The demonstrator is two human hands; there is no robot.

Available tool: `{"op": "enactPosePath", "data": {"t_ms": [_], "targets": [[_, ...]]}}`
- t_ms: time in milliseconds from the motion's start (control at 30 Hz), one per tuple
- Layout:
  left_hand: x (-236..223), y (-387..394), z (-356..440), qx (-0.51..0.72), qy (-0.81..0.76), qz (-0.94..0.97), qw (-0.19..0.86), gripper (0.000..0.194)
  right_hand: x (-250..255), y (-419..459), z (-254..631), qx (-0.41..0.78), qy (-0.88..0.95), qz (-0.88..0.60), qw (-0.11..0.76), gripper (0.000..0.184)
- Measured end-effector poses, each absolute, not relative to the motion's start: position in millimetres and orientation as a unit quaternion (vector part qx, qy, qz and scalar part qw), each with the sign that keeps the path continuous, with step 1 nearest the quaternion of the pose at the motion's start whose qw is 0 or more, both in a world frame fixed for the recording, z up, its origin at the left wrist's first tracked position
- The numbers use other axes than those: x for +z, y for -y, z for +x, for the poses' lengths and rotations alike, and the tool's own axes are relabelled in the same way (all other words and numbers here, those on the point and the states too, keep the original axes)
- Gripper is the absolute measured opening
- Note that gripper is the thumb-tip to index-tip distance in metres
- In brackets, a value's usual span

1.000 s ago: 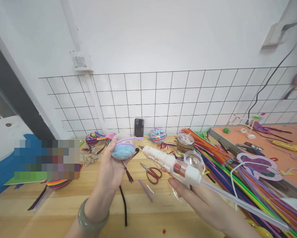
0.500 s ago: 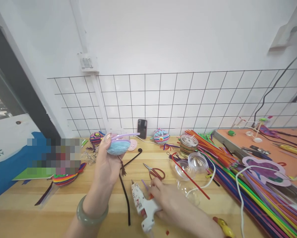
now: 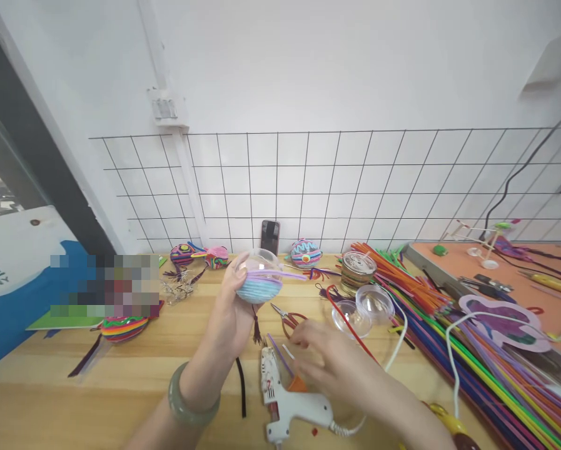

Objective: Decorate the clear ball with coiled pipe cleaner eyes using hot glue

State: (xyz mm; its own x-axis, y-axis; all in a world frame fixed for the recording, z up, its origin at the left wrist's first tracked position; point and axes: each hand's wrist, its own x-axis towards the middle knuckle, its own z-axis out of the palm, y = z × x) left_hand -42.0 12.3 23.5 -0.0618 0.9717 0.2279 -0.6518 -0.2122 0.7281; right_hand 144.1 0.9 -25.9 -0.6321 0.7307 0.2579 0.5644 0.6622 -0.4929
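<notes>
We're reading "PANY" on a blue-and-white board [image 3: 22, 265], our left hand [image 3: 231, 319] grasping a clear-domed, blue-ribbed ball [image 3: 260, 290], our right hand [image 3: 334, 359] blurring, its grip unclear.

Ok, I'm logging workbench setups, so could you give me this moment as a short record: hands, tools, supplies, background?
Left hand: holds a clear ball, lower part wrapped in light blue
Right hand: above the table, by the scissors; contact unclear
Glue gun: white, lying on the table, nozzle pointing away from the person
Supplies: multicoloured stems at right; clear half-shells beyond the right hand
Background: phone propped upright near the white wall
</notes>
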Motion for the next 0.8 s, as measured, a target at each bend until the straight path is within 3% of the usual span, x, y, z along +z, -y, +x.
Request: {"op": "enactPosePath", "data": {"t_ms": [100, 167, 333, 800], "targets": [[17.5, -10.6, -33.4, 0.661, -0.23, 0.379, 0.605, 0.034, -6.3, 0.5, 155.5, 0.145, 0.797, -0.363, 0.46, 0.01], [12.5, -9.3, -27.2, 0.647, -0.237, 0.376, 0.62, 0.039, 2.9, 3.7, 161.0, 0.088, 0.764, -0.349, 0.536, 0.017], [3.0, -6.9, -16.5, 0.62, -0.256, 0.365, 0.646, 0.048, 10.1, 10.5, 163.6, -0.009, 0.797, -0.285, 0.532, 0.027], [10.5, 1.4, -10.2, 0.6, -0.229, 0.344, 0.685, 0.05, 5.4, 7.9, 163.0, -0.005, 0.835, -0.238, 0.496, 0.035]]}}
